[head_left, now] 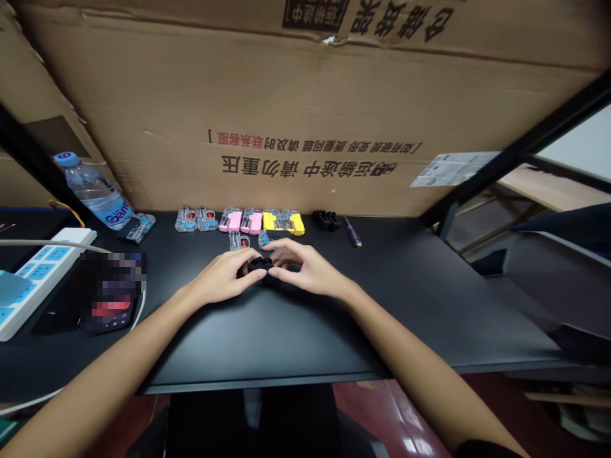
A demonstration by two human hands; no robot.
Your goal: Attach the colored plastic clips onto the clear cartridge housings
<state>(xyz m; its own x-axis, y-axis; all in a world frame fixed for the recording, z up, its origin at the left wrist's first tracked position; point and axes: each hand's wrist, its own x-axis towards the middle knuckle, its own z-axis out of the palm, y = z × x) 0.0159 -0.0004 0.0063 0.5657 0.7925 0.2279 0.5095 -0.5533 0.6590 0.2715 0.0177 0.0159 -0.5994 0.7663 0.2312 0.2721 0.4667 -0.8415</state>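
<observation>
Over the middle of the black table, my left hand and my right hand meet around a small black part. Both hands pinch it between thumb and fingers; its exact kind is mostly covered. Just beyond my fingers lie a clear plastic piece with a red bit and another clear-blue piece, partly hidden by my right hand. Behind them stands a row of small toy-like cases: clear ones, pink ones and yellow ones.
Black parts and a screwdriver lie at the back right. To the left are a water bottle, a white power strip, a phone and a cable. A cardboard sheet walls off the table's back.
</observation>
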